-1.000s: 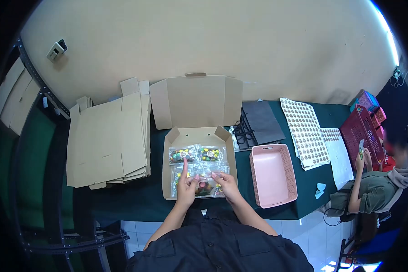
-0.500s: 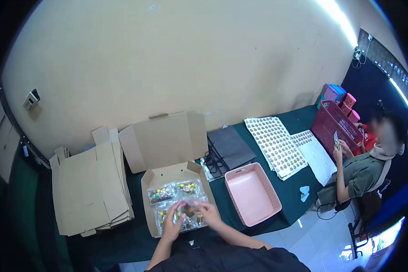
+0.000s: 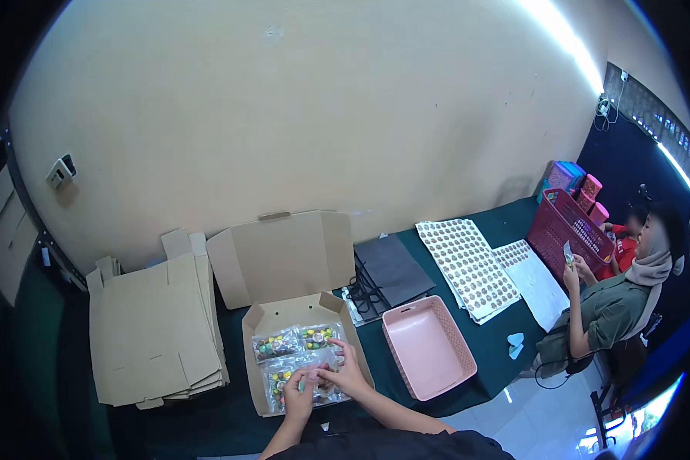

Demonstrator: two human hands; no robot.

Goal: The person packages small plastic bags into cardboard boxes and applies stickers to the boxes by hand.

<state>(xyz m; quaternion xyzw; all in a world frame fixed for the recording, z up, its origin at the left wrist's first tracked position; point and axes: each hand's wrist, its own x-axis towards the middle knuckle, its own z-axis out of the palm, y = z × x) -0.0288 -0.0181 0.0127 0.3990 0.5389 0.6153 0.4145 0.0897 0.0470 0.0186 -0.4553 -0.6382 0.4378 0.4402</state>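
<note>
An open cardboard box stands on the dark green table, its lid raised at the back. Clear plastic packets of colourful small pieces lie inside it. Over the box's front part, my left hand and my right hand meet with their fingertips. Both hands are closed in a pinch above the packets. Whatever lies between the fingertips is too small and hidden to make out.
Left of the box is a stack of flat cardboard. To the right are black paper bags, a pink basket, sticker sheets and a maroon basket. Two people are at the right, one in green.
The camera view has shifted, so the box and table appear lower. My hands have come closer together, and my right hand has moved slightly left against my left fingertips.
</note>
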